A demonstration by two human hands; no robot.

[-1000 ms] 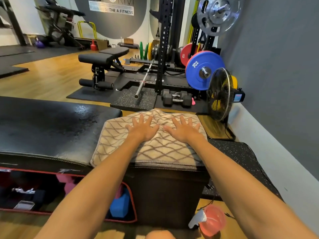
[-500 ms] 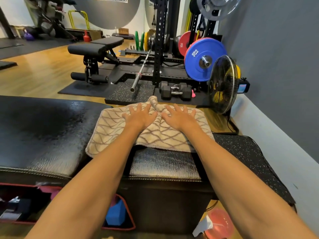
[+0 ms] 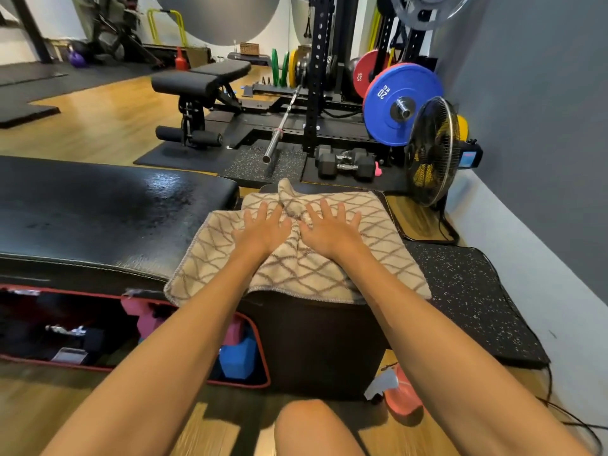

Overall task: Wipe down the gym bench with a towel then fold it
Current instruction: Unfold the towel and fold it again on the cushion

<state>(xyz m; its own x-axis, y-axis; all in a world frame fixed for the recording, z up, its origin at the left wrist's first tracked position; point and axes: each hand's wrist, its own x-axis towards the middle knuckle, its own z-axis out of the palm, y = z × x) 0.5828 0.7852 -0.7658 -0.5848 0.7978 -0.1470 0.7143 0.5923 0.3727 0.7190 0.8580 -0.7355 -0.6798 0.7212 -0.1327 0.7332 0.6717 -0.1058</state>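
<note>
The towel (image 3: 306, 261), beige with a brown lattice pattern, lies spread over the right end of the black bench (image 3: 98, 218), its near edge hanging slightly over the front. A bunched ridge of cloth rises at its far edge, between the two hands. The left hand (image 3: 261, 230) presses flat on the towel with fingers straight and spread; the right hand (image 3: 330, 230) does the same just beside it, fingers splayed, gripping nothing. Both arms reach forward from the bottom of the view.

The bench top to the left of the towel is glossy and shows wet-looking patches. Under the bench sits a red-trimmed compartment holding a blue block (image 3: 238, 358) and pink items. On the floor by the bench's right end lies a pink spray bottle (image 3: 399, 391). Beyond the bench stand a fan (image 3: 431, 149), a pair of dumbbells (image 3: 345, 161), a barbell (image 3: 283, 126), a blue plate (image 3: 399, 103) on a rack, and another padded bench (image 3: 200, 80) farther back on the wooden floor.
</note>
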